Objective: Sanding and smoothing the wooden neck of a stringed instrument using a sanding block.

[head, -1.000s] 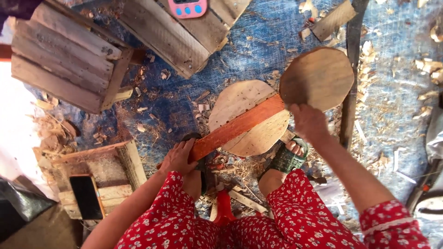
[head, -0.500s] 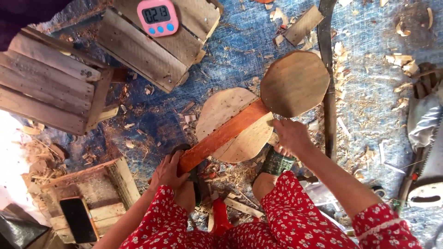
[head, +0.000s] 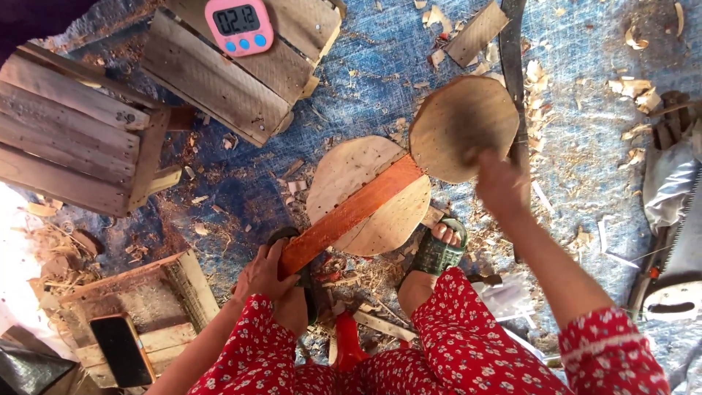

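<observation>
wooden disc (head: 461, 124) in right hand (head: 501, 183); left hand (head: 262, 274) grips orange slat (head: 351, 213).

Right hand (head: 503, 184) blurred; saw (head: 676, 241) cut off.

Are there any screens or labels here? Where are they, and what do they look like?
Small pink digital timer: sits on the grey wooden pallet at the top; rounded square, dark display with pale digits, blue buttons beneath.
Flat black phone-like slab: lies in the open wooden box at bottom left, beside the left hand; rectangular, its screen dark and blank.
No packages, labels or signs show.
</observation>
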